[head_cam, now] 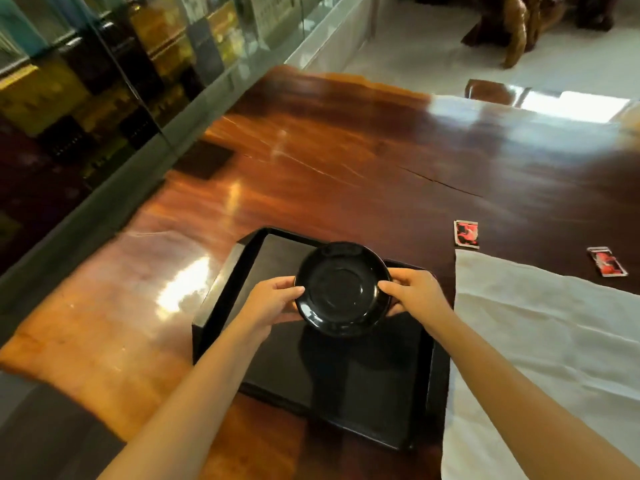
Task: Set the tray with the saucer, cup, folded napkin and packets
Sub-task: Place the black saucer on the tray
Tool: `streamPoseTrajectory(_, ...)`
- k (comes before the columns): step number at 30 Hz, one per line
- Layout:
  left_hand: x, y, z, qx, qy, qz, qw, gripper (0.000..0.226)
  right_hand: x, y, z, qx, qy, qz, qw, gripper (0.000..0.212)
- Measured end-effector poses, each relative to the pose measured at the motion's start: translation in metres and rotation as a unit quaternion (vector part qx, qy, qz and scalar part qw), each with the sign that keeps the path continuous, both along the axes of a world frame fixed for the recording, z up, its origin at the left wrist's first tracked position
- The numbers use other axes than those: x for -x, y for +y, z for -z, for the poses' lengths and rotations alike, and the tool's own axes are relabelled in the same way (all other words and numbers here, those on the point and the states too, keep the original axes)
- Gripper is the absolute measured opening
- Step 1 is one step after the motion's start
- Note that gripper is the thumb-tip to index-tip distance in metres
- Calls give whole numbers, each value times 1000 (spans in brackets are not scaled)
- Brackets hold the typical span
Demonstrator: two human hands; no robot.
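Both hands are carrying the black saucer [343,289] over the black tray [346,368], the left hand [273,303] pinching its left rim and the right hand [414,292] pinching the right rim, thumbs on top. The saucer is hovering level above the tray's far half, tray floor directly beneath it, so the coming move is looking like a straight drop. It is round, so no long axis to line up, and both hands are sitting equally close. Room is generous: bare tray floor on every side, raised rim well clear. To the right, the white napkin [540,327] is lying unfolded beside the tray, two red packets [466,234] [606,261] waiting beyond it (no cup in sight).
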State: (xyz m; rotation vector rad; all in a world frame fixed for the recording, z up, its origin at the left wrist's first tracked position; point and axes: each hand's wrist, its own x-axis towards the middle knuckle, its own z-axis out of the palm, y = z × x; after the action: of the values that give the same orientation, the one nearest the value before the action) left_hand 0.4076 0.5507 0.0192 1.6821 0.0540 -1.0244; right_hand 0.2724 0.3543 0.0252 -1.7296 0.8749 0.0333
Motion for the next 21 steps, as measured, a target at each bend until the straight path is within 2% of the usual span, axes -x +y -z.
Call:
streamPoseTrajectory(7, -33, 26, 32, -64, -14, -48, 997, 22, -54, 28, 44, 12, 48, -33, 998, 33)
streamPoseTrajectory(16, -61, 31, 53, -90, -34, -54, 994, 28, -83, 41, 71, 12, 96, -37, 995, 39)
streamPoseTrajectory(21, -67, 28, 62, -104, -47, -63, 991, 29, -85, 43, 81, 10, 98, -24, 995, 36)
